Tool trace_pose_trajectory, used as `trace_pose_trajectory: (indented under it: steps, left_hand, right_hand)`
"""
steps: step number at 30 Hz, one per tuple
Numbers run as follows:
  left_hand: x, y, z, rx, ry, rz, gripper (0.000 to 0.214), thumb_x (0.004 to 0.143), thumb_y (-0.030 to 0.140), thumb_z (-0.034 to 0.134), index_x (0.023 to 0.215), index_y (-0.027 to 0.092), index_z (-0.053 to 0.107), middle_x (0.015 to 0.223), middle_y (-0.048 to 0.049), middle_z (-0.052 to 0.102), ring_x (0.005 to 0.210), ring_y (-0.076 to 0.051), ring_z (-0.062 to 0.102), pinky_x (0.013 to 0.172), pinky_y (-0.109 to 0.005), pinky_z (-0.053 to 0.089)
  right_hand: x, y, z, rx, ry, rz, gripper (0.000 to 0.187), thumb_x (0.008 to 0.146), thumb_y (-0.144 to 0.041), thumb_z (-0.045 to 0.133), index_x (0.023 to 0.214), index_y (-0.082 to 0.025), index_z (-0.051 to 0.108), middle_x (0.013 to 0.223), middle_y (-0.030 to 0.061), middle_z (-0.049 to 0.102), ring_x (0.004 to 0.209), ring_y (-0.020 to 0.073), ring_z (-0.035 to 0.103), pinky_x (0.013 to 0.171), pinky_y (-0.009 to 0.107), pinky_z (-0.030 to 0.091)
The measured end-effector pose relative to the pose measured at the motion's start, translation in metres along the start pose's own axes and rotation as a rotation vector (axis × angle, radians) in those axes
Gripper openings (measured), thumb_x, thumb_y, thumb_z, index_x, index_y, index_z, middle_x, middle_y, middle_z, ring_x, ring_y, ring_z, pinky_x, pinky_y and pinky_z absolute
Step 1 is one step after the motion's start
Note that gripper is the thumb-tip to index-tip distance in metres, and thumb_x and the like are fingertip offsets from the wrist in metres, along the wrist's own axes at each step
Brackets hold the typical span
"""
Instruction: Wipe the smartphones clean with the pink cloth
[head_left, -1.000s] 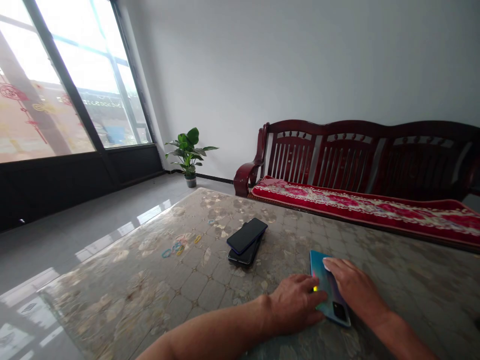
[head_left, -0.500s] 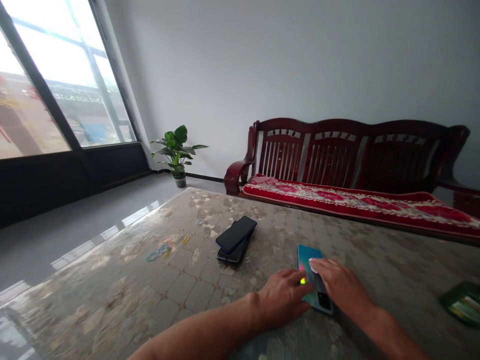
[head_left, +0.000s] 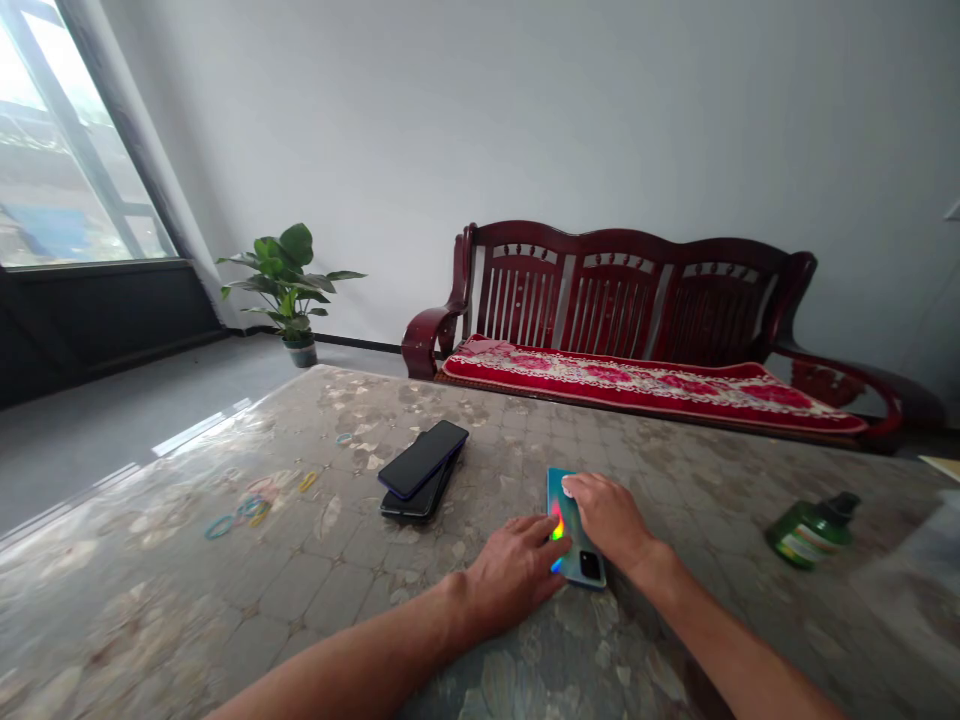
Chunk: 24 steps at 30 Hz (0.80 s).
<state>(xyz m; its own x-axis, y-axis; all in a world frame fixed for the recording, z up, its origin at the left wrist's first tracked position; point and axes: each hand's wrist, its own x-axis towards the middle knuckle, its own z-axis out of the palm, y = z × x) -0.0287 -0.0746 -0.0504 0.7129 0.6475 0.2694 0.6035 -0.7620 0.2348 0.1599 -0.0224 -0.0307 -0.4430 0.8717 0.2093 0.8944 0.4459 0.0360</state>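
Observation:
A teal phone [head_left: 571,548] lies face down on the patterned table [head_left: 315,590], its camera end toward me. My right hand [head_left: 611,520] rests flat on top of it, fingers stretched along its length. My left hand [head_left: 514,575] lies palm down beside the phone's left edge, fingertips touching that edge. Two dark phones [head_left: 422,468] are stacked one on the other, a little to the left and farther away.
Several coloured rubber bands [head_left: 247,505] are scattered at the table's left. A green bottle [head_left: 808,528] lies on its side at the right. Behind the table stands a dark wooden bench [head_left: 637,320] with a red cushion, and a potted plant [head_left: 289,285] by the wall.
The view has swung to the right, bringing the green bottle into sight. Both hands stay on and beside the teal phone, which lies in the same spot on the table.

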Motion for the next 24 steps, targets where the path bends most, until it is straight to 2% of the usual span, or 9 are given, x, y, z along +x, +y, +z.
trace_pose_trajectory:
  steps: [3, 6, 15, 18, 24]
  left_hand:
    - [0.0, 0.001, 0.0, -0.005, 0.005, 0.001, 0.033, 0.092, 0.031, 0.06, 0.123, 0.022, 0.054, 0.131, -0.0075, 0.059, 0.118, -0.024, 0.057, 0.103, -0.038, 0.047]
    - [0.001, 0.001, 0.0, -0.017, 0.011, -0.005, 0.028, 0.093, 0.03, 0.059, 0.12, 0.022, 0.056, 0.131, -0.0074, 0.059, 0.117, -0.024, 0.057, 0.103, -0.038, 0.047]
    - [0.002, 0.001, 0.0, 0.011, 0.016, -0.022, 0.029, 0.093, 0.03, 0.061, 0.121, 0.023, 0.057, 0.13, -0.007, 0.059, 0.118, -0.024, 0.057, 0.104, -0.037, 0.046]
    - [0.003, 0.001, -0.001, 0.023, 0.006, -0.023, 0.025, 0.093, 0.029, 0.06, 0.117, 0.022, 0.058, 0.127, -0.0066, 0.061, 0.117, -0.023, 0.057, 0.103, -0.036, 0.046]
    - [0.003, 0.001, 0.002, 0.02, 0.003, -0.027, 0.019, 0.094, 0.028, 0.059, 0.112, 0.022, 0.059, 0.124, -0.0053, 0.063, 0.116, -0.022, 0.058, 0.104, -0.036, 0.046]
  right_hand:
    - [-0.02, -0.004, -0.002, 0.013, -0.021, -0.034, 0.035, 0.086, -0.002, 0.044, 0.103, -0.02, 0.069, 0.107, 0.0068, 0.071, 0.1, 0.0192, 0.064, 0.087, 0.028, 0.046]
    - [-0.028, -0.005, -0.003, 0.013, -0.013, -0.065, 0.038, 0.085, 0.001, 0.043, 0.106, -0.02, 0.067, 0.107, 0.0062, 0.071, 0.101, 0.019, 0.063, 0.088, 0.028, 0.045]
    - [0.0, 0.008, 0.004, -0.026, 0.014, 0.075, 0.035, 0.088, -0.003, 0.045, 0.11, -0.019, 0.067, 0.109, 0.0076, 0.071, 0.1, 0.0181, 0.063, 0.087, 0.027, 0.045]
    - [-0.011, 0.004, 0.0, -0.011, -0.004, 0.081, 0.034, 0.088, -0.003, 0.044, 0.106, -0.019, 0.068, 0.108, 0.0069, 0.072, 0.099, 0.0183, 0.063, 0.087, 0.027, 0.045]
    - [-0.04, -0.012, -0.01, 0.02, -0.047, 0.003, 0.038, 0.085, 0.001, 0.042, 0.101, -0.021, 0.068, 0.104, 0.005, 0.071, 0.098, 0.0178, 0.062, 0.086, 0.026, 0.043]
